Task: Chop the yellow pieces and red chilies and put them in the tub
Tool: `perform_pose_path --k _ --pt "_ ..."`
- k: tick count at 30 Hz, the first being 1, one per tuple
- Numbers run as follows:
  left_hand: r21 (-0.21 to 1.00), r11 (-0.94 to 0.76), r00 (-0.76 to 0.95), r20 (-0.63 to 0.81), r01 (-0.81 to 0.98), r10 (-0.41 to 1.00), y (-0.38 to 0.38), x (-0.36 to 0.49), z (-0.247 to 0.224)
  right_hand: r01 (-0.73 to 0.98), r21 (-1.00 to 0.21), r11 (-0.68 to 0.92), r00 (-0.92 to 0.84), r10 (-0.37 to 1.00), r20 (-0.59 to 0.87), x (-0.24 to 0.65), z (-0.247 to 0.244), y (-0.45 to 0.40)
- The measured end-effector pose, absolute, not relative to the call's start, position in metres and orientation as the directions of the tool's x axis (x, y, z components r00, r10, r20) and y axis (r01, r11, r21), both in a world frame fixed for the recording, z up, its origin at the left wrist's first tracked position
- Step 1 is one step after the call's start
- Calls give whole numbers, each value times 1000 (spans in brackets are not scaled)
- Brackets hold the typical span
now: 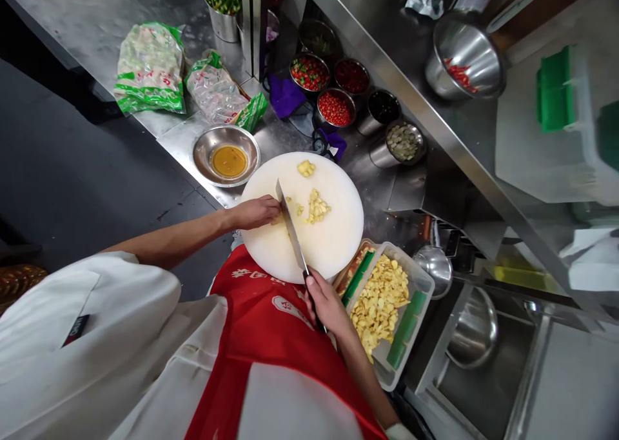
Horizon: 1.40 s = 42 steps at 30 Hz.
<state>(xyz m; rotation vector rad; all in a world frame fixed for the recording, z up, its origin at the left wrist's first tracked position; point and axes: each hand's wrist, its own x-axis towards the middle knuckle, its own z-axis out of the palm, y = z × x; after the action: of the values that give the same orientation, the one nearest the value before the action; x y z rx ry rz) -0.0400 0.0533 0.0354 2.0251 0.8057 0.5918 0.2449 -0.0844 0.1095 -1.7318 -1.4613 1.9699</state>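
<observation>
My right hand (326,300) is wrapped round the black handle of a kitchen knife (293,233). Its blade stands on edge over the left part of a round white cutting board (338,246). Close against the blade, my left hand (258,212) has its fingers curled down on a pale yellow piece of ginger, mostly hidden beneath them. To the right of the blade lies a small heap of cut ginger (318,208), with a few bits nearer the knife. A peeled ginger chunk (306,168) rests by the board's far edge.
A steel bowl of brown liquid (229,161) sits left of the board, with plastic bags (151,66) behind. Metal pots hold red chopped chillies (335,108) and other ingredients. A plastic container (428,282) of yellow slices stands at right, under a steel shelf edge (435,124).
</observation>
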Motion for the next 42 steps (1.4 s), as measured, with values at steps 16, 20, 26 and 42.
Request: perform_pose_path --k 16,20,26,42 --pt "580 -664 746 140 472 651 46 -41 28 491 -688 -535 -330 616 -715 242 122 -85" --pt "543 -693 735 189 474 651 44 -41 25 478 -701 -530 -344 621 -704 240 121 -85" --pt "557 -687 712 223 467 666 41 -43 19 464 -711 -528 -347 630 -695 235 115 -85" --pt "545 -705 668 316 453 674 34 -47 10 463 -732 -501 -375 637 -673 221 100 -70"
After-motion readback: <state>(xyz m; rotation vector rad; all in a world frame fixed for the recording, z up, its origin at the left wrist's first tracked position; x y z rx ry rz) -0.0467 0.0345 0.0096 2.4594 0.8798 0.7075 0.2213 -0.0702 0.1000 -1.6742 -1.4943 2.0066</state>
